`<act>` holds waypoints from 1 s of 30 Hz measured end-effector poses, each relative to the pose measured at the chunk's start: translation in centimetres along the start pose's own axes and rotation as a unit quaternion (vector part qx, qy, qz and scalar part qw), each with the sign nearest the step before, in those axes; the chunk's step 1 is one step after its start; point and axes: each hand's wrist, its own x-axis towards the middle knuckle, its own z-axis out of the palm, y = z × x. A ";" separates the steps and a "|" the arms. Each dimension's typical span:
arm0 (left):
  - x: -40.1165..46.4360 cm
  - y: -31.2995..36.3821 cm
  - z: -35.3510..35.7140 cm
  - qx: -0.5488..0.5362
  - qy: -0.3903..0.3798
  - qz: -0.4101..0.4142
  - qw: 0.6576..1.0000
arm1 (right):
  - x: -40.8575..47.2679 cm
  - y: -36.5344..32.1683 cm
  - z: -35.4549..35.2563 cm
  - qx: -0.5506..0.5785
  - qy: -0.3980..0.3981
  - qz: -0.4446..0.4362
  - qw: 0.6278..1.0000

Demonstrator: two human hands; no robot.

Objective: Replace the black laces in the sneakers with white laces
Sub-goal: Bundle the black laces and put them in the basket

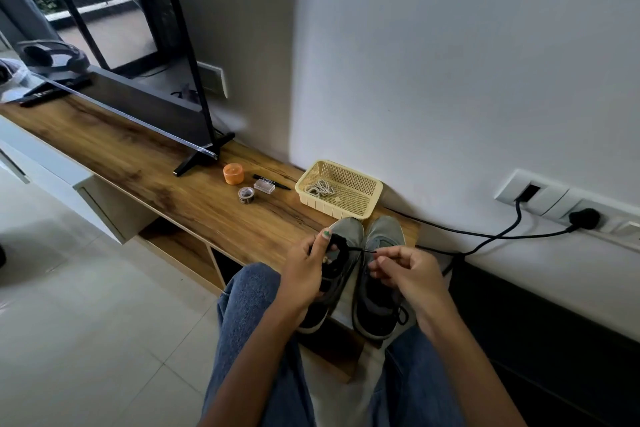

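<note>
A black lace (360, 249) is stretched sideways above the two sneakers (360, 274), its wound-up bundle gripped by the left hand (308, 270) and its tip pinched by the right hand (405, 270).

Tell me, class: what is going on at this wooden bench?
A person is handling a black shoelace over a pair of grey sneakers on the wooden bench. The left hand holds a bunched coil of it; the right hand pinches its end. White laces lie in the cream plastic basket.
</note>
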 end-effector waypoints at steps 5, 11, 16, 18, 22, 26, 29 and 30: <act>-0.4 0.2 0.6 0.007 -0.005 0.009 1.000 | -0.7 -0.1 1.5 0.016 0.155 -0.104 0.982; -0.3 0.0 1.0 0.011 -0.007 0.021 1.000 | -1.4 0.2 2.5 -0.051 0.042 -0.167 0.984; -0.6 0.5 1.7 -0.035 -0.046 -0.011 0.998 | -0.6 1.4 3.5 -0.020 0.059 -0.160 0.985; -0.3 0.5 1.7 -0.052 -0.049 -0.034 0.997 | 0.1 1.4 3.5 0.052 0.063 -0.128 0.988; 1.4 0.1 1.7 -0.088 -0.069 -0.090 0.990 | 2.6 1.6 2.8 0.127 0.070 -0.049 0.988; 4.4 -0.6 1.6 -0.090 -0.058 -0.121 0.987 | 6.3 1.6 2.2 0.142 0.102 -0.037 0.984; 7.8 -1.4 1.8 -0.091 -0.067 -0.131 0.985 | 10.6 1.8 2.1 0.118 0.111 -0.038 0.986; 9.0 -1.5 2.1 -0.092 -0.068 -0.135 0.984 | 12.2 1.9 2.2 0.108 0.108 -0.036 0.988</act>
